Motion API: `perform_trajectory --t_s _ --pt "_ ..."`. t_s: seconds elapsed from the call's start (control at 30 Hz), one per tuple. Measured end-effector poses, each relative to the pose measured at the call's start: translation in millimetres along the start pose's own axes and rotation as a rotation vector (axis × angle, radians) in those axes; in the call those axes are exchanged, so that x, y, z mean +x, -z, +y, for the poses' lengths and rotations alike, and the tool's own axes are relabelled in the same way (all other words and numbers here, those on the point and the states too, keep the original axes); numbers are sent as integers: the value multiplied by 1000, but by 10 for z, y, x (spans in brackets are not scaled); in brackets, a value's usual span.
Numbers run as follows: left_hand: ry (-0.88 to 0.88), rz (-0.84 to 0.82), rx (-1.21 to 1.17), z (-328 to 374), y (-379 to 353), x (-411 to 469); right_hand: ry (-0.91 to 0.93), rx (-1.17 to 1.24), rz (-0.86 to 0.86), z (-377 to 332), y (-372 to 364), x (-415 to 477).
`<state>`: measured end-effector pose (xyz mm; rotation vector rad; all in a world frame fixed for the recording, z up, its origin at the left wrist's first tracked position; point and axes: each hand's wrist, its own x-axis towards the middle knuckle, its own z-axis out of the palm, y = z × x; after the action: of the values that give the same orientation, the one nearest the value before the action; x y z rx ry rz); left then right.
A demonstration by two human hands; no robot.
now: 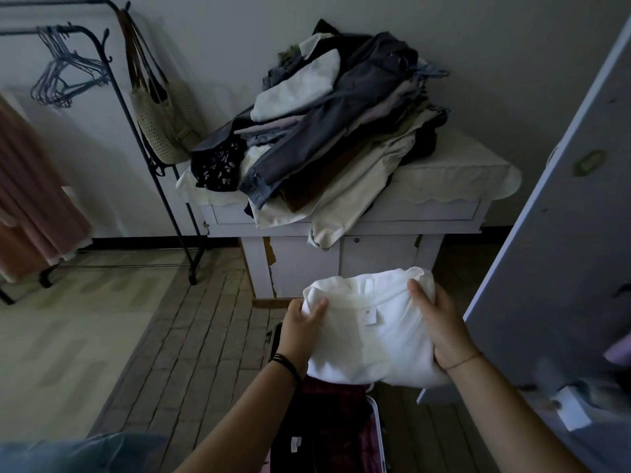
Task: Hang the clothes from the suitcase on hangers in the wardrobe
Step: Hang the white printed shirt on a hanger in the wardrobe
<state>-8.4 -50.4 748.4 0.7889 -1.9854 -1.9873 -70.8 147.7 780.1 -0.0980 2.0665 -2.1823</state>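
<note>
White folded garment held over the open suitcase

- Left hand (pixel 300 320): grasps the left edge of a folded white garment (pixel 372 339), thumb on top, fingers tucked out of sight below. Dark bands on the wrist
- Right hand (pixel 440 331): grips the garment's right edge, fingers curled over the upper fold. Thin cord on the wrist
- The garment hangs between both hands, lifted clear above the suitcase (pixel 379 428). Collar and a small white label face up
- Suitcase: lies open on the floor directly under the garment, mostly covered by it and by the forearms. Inside: maroon fabric (pixel 336 392) near the top, and below it a black item (pixel 307 442) with a small white tag. How full it is cannot be told
- White table (pixel 444 215) just beyond the suitcase, topped with a pale scalloped cloth (pixel 467 180). It carries a tall loose pile of clothes (pixel 327 131): grey denim, cream, brown and a dark floral piece, some spilling over the front edge
- Black clothes rack (pixel 136 107) at left, well apart from the hands. A bunch of bare wire hangers (pixel 65 75) on its rail, a woven bag (pixel 160 126) on its end hook, a pink garment (pixel 30 203) at far left
- Pale door (pixel 553 233) stands open at right, near the right forearm
</note>
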Motion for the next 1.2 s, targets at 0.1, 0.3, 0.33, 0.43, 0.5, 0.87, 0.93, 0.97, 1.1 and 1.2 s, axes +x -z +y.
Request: perform_trajectory --t_s 0.1,0.3,0.33,0.43,0.5,0.87,0.93,0.97,1.1,1.2 --pt "-88 28 -7 41 35 30 20 -17 49 61 -35 34" --pt "-259 -53 -45 383 102 104 8 -165 76 82 -31 48" --pt "-291 -77 -46 461 104 115 3 -188 86 98 -24 47" --pt "-325 -145 -70 694 113 147 46 -252 125 118 -29 52" --pt "-302 -188 -115 802 124 171 83 -215 161 24 -81 47" --pt "-282 -236 -17 773 507 489 116 90 127 -218 -305 4" --pt "-258 -264 1 744 587 546 108 100 129 -224 -316 -30" --pt "-259 -266 18 738 611 586 107 107 141 -233 -315 -50" --pt "-312 -269 215 784 640 723 126 56 269 -291 -219 -147" --pt "-379 -440 350 801 603 750 141 -6 359 -333 -88 -241"
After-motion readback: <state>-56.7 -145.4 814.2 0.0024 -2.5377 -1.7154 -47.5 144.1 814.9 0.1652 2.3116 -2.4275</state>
